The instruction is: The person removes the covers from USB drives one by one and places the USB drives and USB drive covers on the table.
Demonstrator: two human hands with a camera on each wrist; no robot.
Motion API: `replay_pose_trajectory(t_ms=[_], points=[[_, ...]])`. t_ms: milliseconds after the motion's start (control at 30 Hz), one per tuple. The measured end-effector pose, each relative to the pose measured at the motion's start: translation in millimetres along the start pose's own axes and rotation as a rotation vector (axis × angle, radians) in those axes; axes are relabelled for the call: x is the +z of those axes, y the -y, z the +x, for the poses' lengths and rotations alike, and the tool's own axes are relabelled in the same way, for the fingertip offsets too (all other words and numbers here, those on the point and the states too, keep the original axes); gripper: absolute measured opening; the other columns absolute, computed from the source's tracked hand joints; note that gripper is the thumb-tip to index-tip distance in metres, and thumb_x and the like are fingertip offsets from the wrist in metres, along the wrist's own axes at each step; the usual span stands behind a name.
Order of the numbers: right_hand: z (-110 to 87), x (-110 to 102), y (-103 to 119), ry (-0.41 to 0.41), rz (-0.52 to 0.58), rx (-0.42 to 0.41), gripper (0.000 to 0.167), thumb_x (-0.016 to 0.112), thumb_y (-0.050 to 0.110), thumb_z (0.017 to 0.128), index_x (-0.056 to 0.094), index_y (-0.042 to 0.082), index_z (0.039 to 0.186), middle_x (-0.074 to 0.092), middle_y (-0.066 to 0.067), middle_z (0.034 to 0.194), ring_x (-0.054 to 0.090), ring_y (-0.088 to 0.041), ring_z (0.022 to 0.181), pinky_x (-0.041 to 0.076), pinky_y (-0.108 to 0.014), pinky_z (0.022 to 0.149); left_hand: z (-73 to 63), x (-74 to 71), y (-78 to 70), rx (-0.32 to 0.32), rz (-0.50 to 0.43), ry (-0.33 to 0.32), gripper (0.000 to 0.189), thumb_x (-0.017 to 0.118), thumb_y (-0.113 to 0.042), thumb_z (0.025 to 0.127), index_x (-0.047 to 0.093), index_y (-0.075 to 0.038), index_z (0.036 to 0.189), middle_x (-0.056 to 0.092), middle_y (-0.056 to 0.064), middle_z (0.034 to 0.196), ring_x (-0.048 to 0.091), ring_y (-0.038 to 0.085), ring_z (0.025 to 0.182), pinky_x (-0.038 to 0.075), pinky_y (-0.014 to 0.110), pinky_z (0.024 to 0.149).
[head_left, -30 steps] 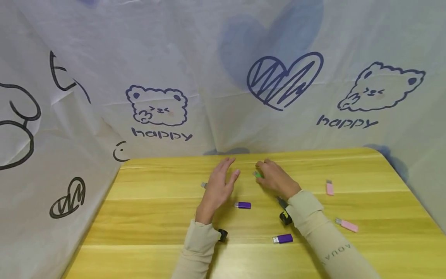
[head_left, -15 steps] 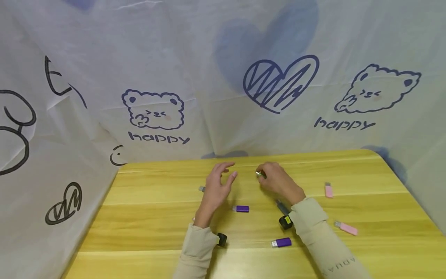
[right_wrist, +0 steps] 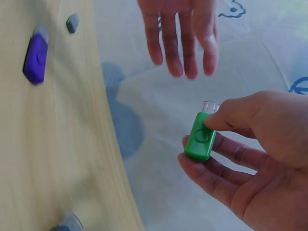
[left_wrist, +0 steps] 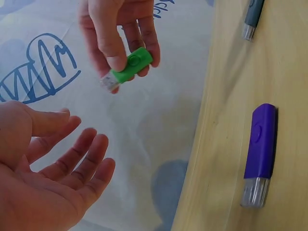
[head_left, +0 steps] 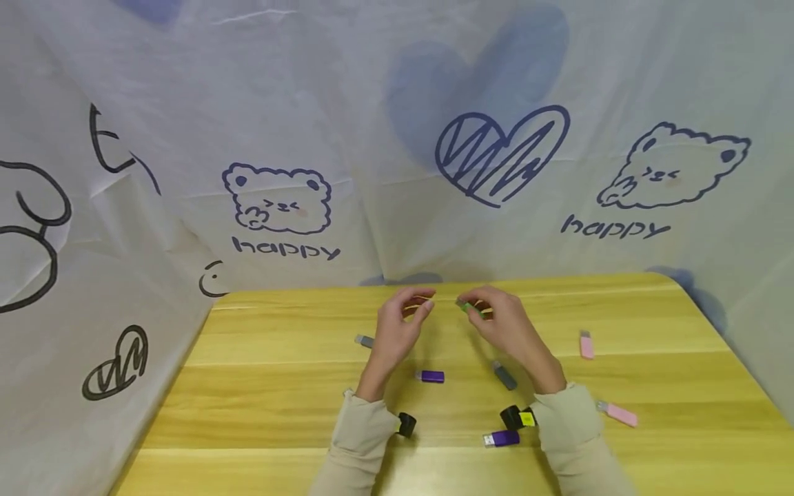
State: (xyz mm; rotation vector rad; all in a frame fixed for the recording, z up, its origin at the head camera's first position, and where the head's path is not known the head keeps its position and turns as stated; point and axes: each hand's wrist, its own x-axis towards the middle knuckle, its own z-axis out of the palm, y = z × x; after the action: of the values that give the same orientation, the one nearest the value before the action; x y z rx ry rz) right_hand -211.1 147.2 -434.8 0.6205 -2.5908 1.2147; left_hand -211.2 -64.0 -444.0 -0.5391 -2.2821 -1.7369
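Between thumb and fingers, my right hand (head_left: 505, 320) pinches a green USB stick (right_wrist: 199, 137) with a clear cap over its plug end. It is held up above the far part of the table, the capped end pointing toward my left hand (head_left: 397, 331). That left hand holds nothing; its fingers are relaxed and slightly bent, a short gap from the stick, as the left wrist view shows. A purple USB stick (head_left: 431, 377) lies on the table between the forearms. A grey one (head_left: 505, 375) rests below my right hand, and another grey stick (head_left: 364, 341) is partly hidden behind my left hand.
The yellow wood-grain table (head_left: 260, 399) ends at a white cloth backdrop (head_left: 372, 138) with drawings. A second purple USB stick (head_left: 502, 439) lies near my right wrist camera. To the right are a pink stick (head_left: 586, 346) and another pink stick (head_left: 620, 415).
My right hand has picked the green USB stick up off the table and turned it into clearer view. My left hand has shifted right, closer to it, its fingers bending a little more.
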Motion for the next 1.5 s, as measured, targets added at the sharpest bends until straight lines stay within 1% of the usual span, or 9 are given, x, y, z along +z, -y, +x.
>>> replay_pose_trajectory(t_ms=[200,433,733,800,1000,1133,1267,1367,1500], points=[[-11.7,3,7,-0.077,0.142,0.045,0.017,0.070,0.005,0.098,0.076,0.003,0.113,0.075,-0.012,0.108,0.073,-0.028,0.097,0.062,-0.034,0.077,0.2,4.6,0.7,-0.010,-0.054,0.058,0.021,0.067,-0.009,0.101,0.071,0.001,0.119,0.072,0.015,0.118,0.069,0.029,0.109,0.056,0.046,0.095],[-17.7,14,15,-0.122,0.253,0.042,0.017,0.074,0.007,0.095,0.078,0.002,0.110,0.076,-0.012,0.104,0.075,-0.025,0.089,0.061,-0.028,0.074,-0.4,5.2,0.3,-0.014,-0.146,0.085,0.022,0.069,-0.007,0.099,0.072,0.005,0.118,0.072,0.020,0.116,0.070,0.033,0.107,0.056,0.044,0.096],[-14.6,26,22,-0.154,0.308,0.089,0.016,0.077,0.012,0.093,0.079,0.004,0.107,0.077,-0.010,0.101,0.076,-0.021,0.088,0.061,-0.029,0.078,-1.8,-0.2,-2.6,-0.034,-0.152,0.024,0.015,0.071,0.002,0.094,0.075,0.009,0.107,0.074,0.022,0.106,0.072,0.039,0.099,0.056,0.024,0.083],[-14.2,27,22,-0.150,0.315,0.095,0.016,0.077,0.011,0.093,0.079,0.003,0.106,0.077,-0.010,0.101,0.076,-0.022,0.087,0.061,-0.028,0.076,-1.6,-1.4,-5.9,-0.040,-0.144,0.025,0.014,0.071,0.004,0.093,0.075,0.011,0.105,0.074,0.025,0.105,0.071,0.041,0.097,0.057,0.023,0.082],[-13.2,31,24,-0.120,0.311,0.084,0.014,0.077,0.009,0.093,0.079,0.003,0.105,0.077,-0.011,0.102,0.076,-0.022,0.086,0.061,-0.026,0.074,-6.4,-9.2,-30.4,-0.047,-0.119,0.013,0.011,0.071,0.007,0.092,0.074,0.014,0.100,0.074,0.027,0.100,0.072,0.042,0.092,0.057,0.023,0.078],[-11.9,30,24,-0.118,0.300,0.080,0.014,0.077,0.010,0.093,0.079,0.004,0.106,0.077,-0.010,0.101,0.076,-0.021,0.086,0.061,-0.027,0.074,-6.5,-9.2,-35.0,-0.045,-0.111,-0.013,0.010,0.071,0.006,0.092,0.075,0.013,0.099,0.074,0.026,0.099,0.073,0.042,0.090,0.058,0.025,0.077],[-9.1,29,23,-0.119,0.299,0.067,0.015,0.077,0.009,0.093,0.079,0.004,0.106,0.077,-0.010,0.101,0.076,-0.020,0.086,0.061,-0.028,0.074,-0.5,-5.3,-16.0,-0.063,-0.120,-0.036,0.011,0.075,0.000,0.092,0.078,0.007,0.099,0.076,0.020,0.098,0.074,0.036,0.089,0.058,0.025,0.078],[-8.6,28,21,-0.114,0.286,0.069,0.014,0.077,0.008,0.092,0.079,0.003,0.106,0.077,-0.010,0.100,0.076,-0.020,0.086,0.061,-0.027,0.074,3.2,-8.2,-1.2,-0.076,-0.143,-0.047,0.013,0.075,-0.006,0.093,0.079,0.004,0.102,0.077,0.017,0.099,0.075,0.029,0.089,0.059,0.027,0.080],[-11.8,26,16,-0.100,0.254,0.100,0.013,0.077,0.005,0.092,0.079,0.003,0.105,0.077,-0.010,0.099,0.075,-0.021,0.086,0.060,-0.025,0.073,2.6,-26.2,-2.6,-0.072,-0.176,-0.151,0.012,0.074,-0.003,0.094,0.078,0.005,0.101,0.076,0.019,0.097,0.074,0.024,0.085,0.060,0.031,0.080]])
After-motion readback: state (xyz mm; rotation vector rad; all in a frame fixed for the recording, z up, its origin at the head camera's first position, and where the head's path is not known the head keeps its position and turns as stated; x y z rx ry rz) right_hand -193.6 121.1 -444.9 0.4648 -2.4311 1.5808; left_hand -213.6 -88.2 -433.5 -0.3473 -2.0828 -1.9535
